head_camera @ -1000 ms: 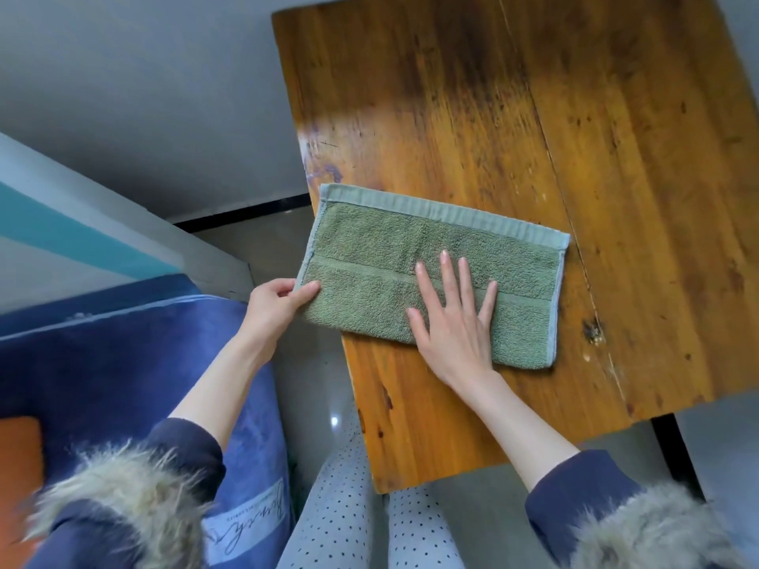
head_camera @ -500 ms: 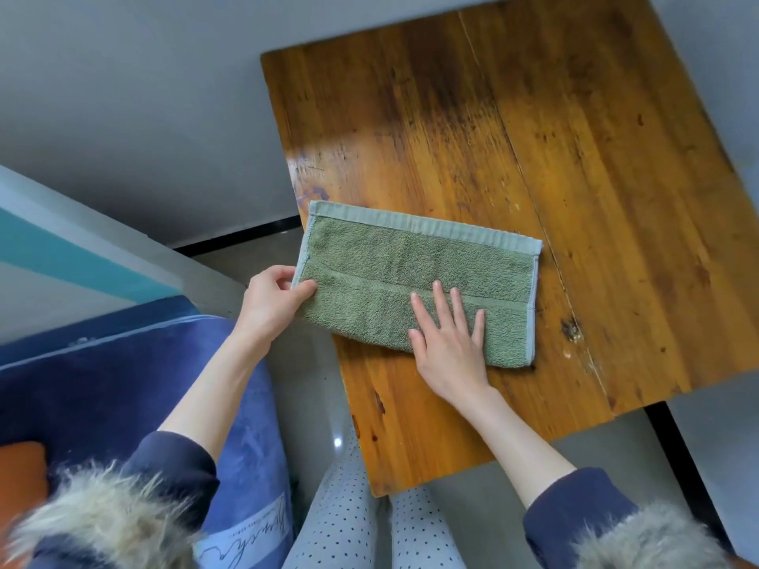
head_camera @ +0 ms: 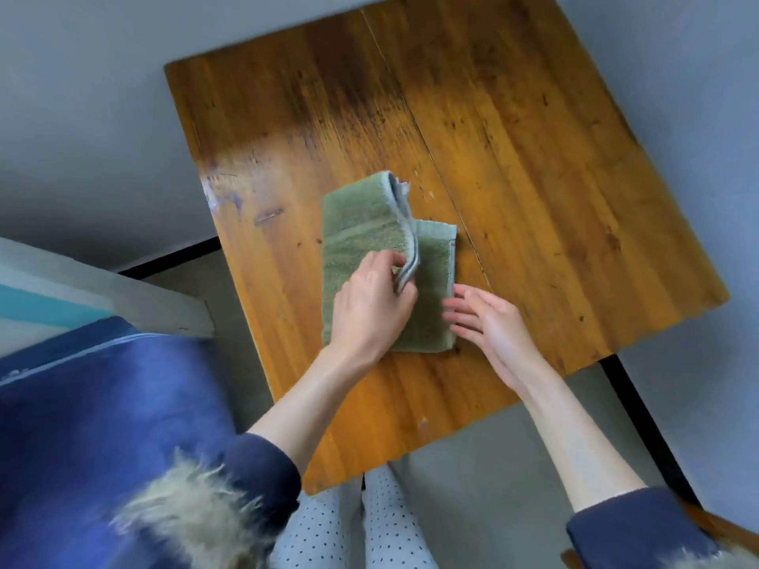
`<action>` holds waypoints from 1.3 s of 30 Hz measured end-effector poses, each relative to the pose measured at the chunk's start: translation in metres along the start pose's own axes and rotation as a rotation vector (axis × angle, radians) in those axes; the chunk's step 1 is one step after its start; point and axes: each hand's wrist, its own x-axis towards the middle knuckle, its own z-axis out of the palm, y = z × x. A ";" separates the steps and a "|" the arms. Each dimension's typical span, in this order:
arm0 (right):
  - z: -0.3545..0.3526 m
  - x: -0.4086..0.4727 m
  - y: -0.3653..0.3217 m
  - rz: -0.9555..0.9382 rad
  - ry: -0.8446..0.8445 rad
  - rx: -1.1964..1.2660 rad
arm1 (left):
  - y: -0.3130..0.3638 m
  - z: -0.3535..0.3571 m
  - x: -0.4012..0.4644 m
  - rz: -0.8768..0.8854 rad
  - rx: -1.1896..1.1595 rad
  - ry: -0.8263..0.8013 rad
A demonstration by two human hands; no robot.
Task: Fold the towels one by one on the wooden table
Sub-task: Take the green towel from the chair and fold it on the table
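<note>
A green towel (head_camera: 361,236) lies on the wooden table (head_camera: 534,166), near its front left part. Its left half is folded over toward the right, with the pale hemmed edge standing up in a ridge. My left hand (head_camera: 371,303) pinches that lifted edge above the towel's lower half. My right hand (head_camera: 484,322) hovers beside the towel's right edge, fingers straight and spread, with its fingertips at the towel's lower right part. It holds nothing.
A blue cushioned seat (head_camera: 102,425) sits at the lower left, beside a white and teal ledge (head_camera: 102,297). Grey floor surrounds the table. A dark table leg (head_camera: 645,425) runs down at the right. My dotted trousers (head_camera: 369,527) show below the table's front edge.
My left hand has carried the towel's left end up and over to the right, halving its width. My right hand lifted off the towel and moved to its right edge.
</note>
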 end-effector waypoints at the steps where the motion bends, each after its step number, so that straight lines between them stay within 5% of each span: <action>1: -0.004 0.003 -0.001 0.016 -0.010 0.025 | 0.003 0.017 -0.004 0.031 0.059 -0.063; 4: -0.002 0.016 -0.006 0.056 -0.059 0.071 | -0.003 0.051 -0.015 0.151 0.240 -0.191; 12: 0.019 0.048 -0.022 0.051 0.077 -0.109 | -0.051 0.048 -0.046 0.270 0.607 -0.150; 22: 0.013 0.057 -0.016 0.021 0.087 -0.140 | -0.045 0.053 -0.049 0.297 0.494 -0.131; 31: 0.013 0.063 -0.012 -0.019 0.144 -0.153 | -0.056 0.065 -0.046 0.294 0.680 -0.243; 33: 0.015 0.057 -0.009 -0.105 0.250 -0.259 | -0.056 0.065 -0.047 0.282 0.672 -0.274; 36: 0.022 0.033 0.000 -0.517 0.457 -0.560 | -0.055 0.058 -0.046 0.263 0.519 -0.282; 39: 0.032 0.020 0.016 -0.755 0.375 -0.889 | -0.058 0.043 -0.036 0.239 0.449 -0.147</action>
